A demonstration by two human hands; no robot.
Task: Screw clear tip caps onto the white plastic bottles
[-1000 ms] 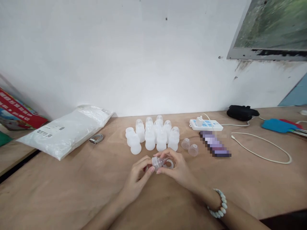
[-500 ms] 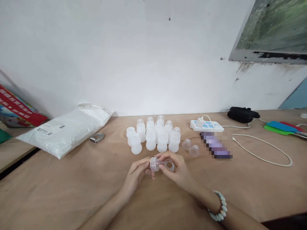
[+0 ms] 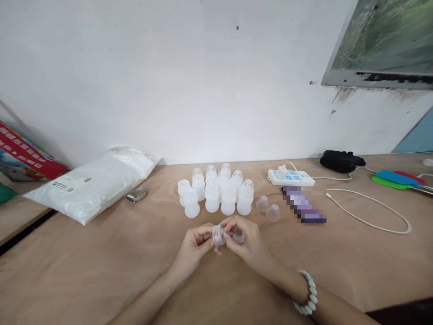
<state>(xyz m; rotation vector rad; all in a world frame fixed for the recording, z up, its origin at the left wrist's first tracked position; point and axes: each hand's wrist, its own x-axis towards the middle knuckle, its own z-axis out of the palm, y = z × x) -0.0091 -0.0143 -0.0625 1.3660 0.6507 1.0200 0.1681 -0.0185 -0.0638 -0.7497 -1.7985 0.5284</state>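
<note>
The wooden surface (image 3: 84,271) fills the lower half of the view, w/ a white wall behind it. At left-rear lies a big white plastic bag (image 3: 91,183) w/ a label, flat on the surface; a small metal ring (image 3: 135,195) sits just beside its near-right corner. A red printed box (image 3: 20,153) leans at the far left edge. At top right a framed picture (image 3: 382,40) hangs on the wall.

At mid-surface stands a cluster of white bottles (image 3: 216,192), all upright and packed close, most w/ clear domed tops. To their right lie two clear caps (image 3: 267,207), just beside each other, then a blurred purple thing (image 3: 302,204). Behind that is a white power strip (image 3: 291,177) w/ a plug in it; a white cable (image 3: 372,212) loops across the right side. A black item (image 3: 341,160) lies near the wall, w/ flat blue, green and red things (image 3: 395,178) at the far right.

Both of the person's hands meet in front of the bottles, a little above the surface. The left hand (image 3: 194,246) and right hand (image 3: 248,243) both pinch a small ribbed clear piece (image 3: 218,234) w/ fingertips, fingers curled closed round it. A clear part (image 3: 238,237) shows against the right hand's fingers, touching the ribbed piece; can't tell if it is joined. A pale bead bracelet (image 3: 306,293) sits on the right wrist.
</note>
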